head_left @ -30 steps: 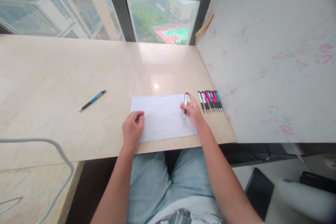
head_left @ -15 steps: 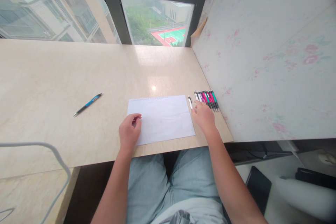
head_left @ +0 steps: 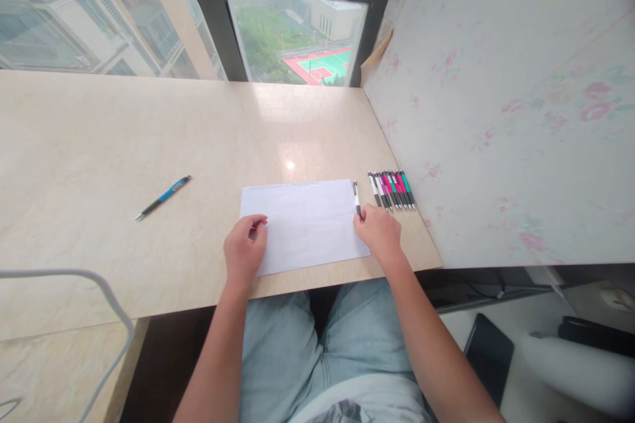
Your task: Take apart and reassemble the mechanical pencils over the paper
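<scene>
My right hand [head_left: 380, 230] pinches the lower end of a white pen [head_left: 356, 193] with a black grip, beside the right edge of a white sheet of paper [head_left: 305, 228]. The pen's clip end points away from me. Over the left edge of the paper rests my left hand [head_left: 245, 244], its fingers curled in and no object showing in them. A tight row of pens [head_left: 391, 190] in white, purple, pink and green, all with black grips, lies just right of my right hand. Faint writing runs along the paper's far edge.
A blue and black pen [head_left: 163, 198] lies alone on the left part of the table [head_left: 124, 125]. A flowered wall [head_left: 506, 106] borders the table on the right, windows at the back. A grey cable [head_left: 106, 294] loops at the lower left.
My right hand has moved slightly left and toward me, away from the pen row. The white pen has shifted left against the paper's edge and stands straighter, now pinched by its lower end.
</scene>
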A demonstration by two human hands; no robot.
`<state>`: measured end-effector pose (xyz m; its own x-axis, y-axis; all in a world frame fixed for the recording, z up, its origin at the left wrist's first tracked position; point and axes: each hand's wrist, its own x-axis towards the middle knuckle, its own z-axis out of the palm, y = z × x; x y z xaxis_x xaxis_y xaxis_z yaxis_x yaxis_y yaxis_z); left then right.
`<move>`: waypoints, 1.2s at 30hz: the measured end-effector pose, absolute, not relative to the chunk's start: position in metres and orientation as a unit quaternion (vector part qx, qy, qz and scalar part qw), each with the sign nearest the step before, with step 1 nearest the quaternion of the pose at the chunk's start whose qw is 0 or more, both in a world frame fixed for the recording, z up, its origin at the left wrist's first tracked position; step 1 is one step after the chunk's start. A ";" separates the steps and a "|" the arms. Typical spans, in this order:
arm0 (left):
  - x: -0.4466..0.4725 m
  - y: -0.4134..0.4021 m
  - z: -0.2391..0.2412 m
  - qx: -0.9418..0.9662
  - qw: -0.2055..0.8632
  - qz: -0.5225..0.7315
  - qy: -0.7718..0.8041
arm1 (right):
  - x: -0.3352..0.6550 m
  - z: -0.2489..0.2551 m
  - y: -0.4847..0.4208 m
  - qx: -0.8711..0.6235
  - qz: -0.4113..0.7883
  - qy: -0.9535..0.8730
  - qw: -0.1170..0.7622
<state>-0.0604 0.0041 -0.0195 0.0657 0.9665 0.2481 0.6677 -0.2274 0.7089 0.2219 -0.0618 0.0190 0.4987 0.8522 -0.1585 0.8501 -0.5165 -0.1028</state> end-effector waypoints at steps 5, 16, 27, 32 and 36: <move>-0.060 0.004 -0.018 0.699 0.214 0.356 0.582 | 0.231 0.021 -0.059 -0.889 0.066 -0.452 0.026; -0.061 0.004 -0.020 0.701 0.217 0.355 0.580 | 0.250 0.021 -0.051 -0.913 0.017 -0.404 0.051; -0.058 0.001 -0.017 0.691 0.227 0.363 0.582 | 0.214 0.005 -0.084 -0.847 0.041 -0.481 0.223; -0.059 -0.001 -0.019 0.696 0.227 0.358 0.580 | 0.189 -0.012 -0.099 -0.772 0.112 -0.550 0.300; -0.059 -0.001 -0.018 0.697 0.231 0.360 0.576 | 0.187 -0.020 -0.102 -0.752 0.162 -0.553 0.320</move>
